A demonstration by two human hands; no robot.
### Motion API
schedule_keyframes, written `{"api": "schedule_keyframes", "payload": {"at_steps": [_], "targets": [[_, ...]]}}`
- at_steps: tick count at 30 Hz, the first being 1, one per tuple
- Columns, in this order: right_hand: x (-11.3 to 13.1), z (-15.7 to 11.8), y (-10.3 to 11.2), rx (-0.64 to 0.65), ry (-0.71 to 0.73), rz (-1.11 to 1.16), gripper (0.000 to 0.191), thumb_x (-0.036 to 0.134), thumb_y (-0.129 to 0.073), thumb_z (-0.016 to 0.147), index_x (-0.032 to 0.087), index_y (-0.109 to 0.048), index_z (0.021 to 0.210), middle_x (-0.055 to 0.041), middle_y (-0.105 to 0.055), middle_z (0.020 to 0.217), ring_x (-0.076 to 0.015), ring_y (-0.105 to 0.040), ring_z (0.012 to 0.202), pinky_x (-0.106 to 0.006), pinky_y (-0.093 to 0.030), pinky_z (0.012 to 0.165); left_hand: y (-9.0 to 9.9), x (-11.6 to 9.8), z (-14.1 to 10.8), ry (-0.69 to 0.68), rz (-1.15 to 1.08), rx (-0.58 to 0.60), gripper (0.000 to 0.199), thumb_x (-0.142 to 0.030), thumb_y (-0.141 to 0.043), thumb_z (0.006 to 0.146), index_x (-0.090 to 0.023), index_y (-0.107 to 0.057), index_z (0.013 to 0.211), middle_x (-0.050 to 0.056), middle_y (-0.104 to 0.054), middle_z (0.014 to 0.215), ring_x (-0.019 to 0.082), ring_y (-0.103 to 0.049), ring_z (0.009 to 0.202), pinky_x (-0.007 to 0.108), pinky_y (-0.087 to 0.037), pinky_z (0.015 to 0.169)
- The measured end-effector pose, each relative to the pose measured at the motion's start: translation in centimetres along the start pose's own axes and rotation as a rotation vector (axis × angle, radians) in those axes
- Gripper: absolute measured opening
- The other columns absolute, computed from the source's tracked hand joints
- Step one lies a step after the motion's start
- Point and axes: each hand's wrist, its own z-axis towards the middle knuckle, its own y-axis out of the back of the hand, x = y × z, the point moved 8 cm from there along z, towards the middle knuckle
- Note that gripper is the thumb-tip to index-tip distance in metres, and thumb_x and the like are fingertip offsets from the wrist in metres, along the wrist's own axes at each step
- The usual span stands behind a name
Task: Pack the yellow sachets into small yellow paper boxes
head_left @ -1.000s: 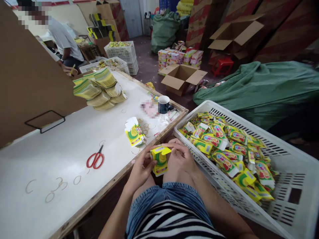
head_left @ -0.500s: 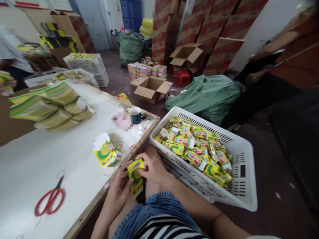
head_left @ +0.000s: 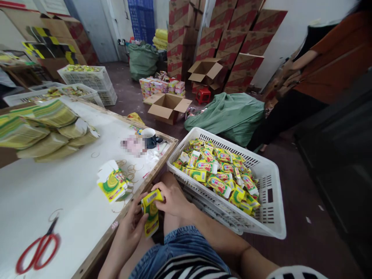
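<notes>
Above my lap, at the table's edge, both hands hold one small yellow-green carton (head_left: 151, 217). My left hand (head_left: 134, 219) grips its left side, thumb on the front face. At the upper right, my right hand (head_left: 171, 197) pinches the carton near its top; some of its fingertips are hidden behind it. A stack of flat yellow-green cartons (head_left: 112, 182) lies on the white table (head_left: 72, 186), beside several loose rubber bands (head_left: 132, 170). To my right, a white plastic basket (head_left: 271, 205) holds a heap of similar small cartons (head_left: 217, 166).
Red-handled scissors (head_left: 39, 248) lie on the table near me. Farther back are bundled flat cartons (head_left: 52, 128) and a dark mug (head_left: 149, 138). An open cardboard box (head_left: 168, 106), a green sack (head_left: 229, 116) and a red stool (head_left: 203, 95) stand on the floor. A person in orange (head_left: 328, 66) is at right.
My view has turned slightly right, so most things sit farther left. Both hands keep hold of the carton, with little change in grip. The person at far left has mostly left the view.
</notes>
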Motion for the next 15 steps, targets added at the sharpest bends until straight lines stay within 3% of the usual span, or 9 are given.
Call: {"api": "schedule_keyframes", "payload": {"at_steps": [6,15], "targets": [[0.18,-0.16,-0.05,0.109,-0.009,0.089,0.045,0.031,-0.072,0.08,0.027,-0.054,0.121,0.0088,-0.061,0.066,-0.0141,-0.062,0.06,-0.02,-0.039,0.058,-0.09,-0.05,-0.2,0.001,-0.05,-0.001,0.059,-0.045,-0.064,0.086,-0.026,-0.048,0.14,0.01,-0.071,0.121,0.029,-0.069,0.111,0.04,-0.061,0.088],[0.04,0.2,-0.21,0.028,-0.043,0.077,0.041,0.026,-0.069,0.08,0.025,-0.057,0.119,0.0068,-0.063,0.065,-0.0152,-0.061,0.059,-0.022,-0.04,0.059,-0.31,-0.28,0.01,-0.004,-0.057,-0.009,0.058,-0.04,-0.062,0.089,-0.021,-0.045,0.141,0.012,-0.072,0.117,0.026,-0.07,0.108,0.038,-0.059,0.089]]}}
